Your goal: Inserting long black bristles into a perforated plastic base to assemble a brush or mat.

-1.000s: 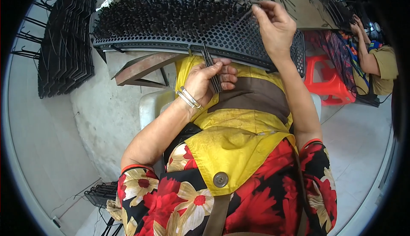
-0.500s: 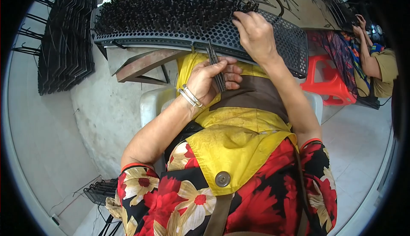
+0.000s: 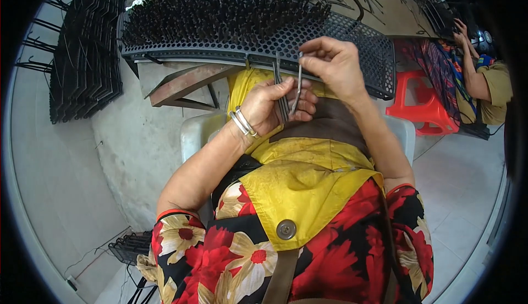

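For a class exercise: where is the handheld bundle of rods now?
In the head view, the bundle is near the centre, in the left hand, just left of the single rod in the right hand.

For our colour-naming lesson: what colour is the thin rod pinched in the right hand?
Grey: the thin rod shows best in the head view.

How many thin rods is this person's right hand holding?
1: the right hand pinches a single rod beside the bunch of rods in the left hand. Another could be hidden behind it.
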The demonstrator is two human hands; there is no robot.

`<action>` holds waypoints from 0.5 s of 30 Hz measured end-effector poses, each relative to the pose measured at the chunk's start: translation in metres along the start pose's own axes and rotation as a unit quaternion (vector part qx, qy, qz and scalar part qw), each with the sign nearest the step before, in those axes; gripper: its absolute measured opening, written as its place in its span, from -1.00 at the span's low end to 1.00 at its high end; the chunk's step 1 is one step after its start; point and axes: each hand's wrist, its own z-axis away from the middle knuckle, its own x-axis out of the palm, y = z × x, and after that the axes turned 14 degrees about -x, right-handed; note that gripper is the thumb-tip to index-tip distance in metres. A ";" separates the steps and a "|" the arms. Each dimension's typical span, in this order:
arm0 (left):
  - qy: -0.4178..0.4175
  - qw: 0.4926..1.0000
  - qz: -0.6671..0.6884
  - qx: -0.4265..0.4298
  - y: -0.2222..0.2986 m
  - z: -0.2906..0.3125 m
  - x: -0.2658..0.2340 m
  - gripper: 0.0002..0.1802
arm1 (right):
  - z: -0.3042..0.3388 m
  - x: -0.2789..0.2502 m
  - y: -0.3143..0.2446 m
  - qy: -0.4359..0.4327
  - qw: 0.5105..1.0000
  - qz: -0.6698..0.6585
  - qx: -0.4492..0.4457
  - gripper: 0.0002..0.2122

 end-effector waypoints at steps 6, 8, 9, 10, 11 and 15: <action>0.096 0.994 0.021 0.041 0.000 -0.004 -0.006 -0.68 | -0.020 -0.014 0.006 0.158 0.962 0.156 -0.158 -0.86; 0.091 0.995 0.012 0.036 -0.001 -0.003 -0.007 -0.66 | -0.033 -0.012 0.008 0.207 0.920 0.225 -0.243 -0.86; 0.086 0.996 0.004 0.032 -0.001 -0.002 -0.008 -0.64 | -0.040 -0.011 0.009 0.207 0.921 0.225 -0.243 -0.86; 0.086 0.996 0.004 0.031 -0.001 -0.002 -0.006 -0.64 | -0.046 -0.011 0.011 0.217 0.890 0.265 -0.302 -0.86; 0.095 0.995 0.004 0.029 -0.001 -0.003 -0.003 -0.67 | -0.051 -0.010 0.013 0.225 0.854 0.303 -0.359 -0.86; 0.098 0.995 0.011 0.027 -0.002 -0.002 -0.002 -0.70 | -0.062 -0.005 0.020 0.187 0.795 0.372 -0.441 -0.85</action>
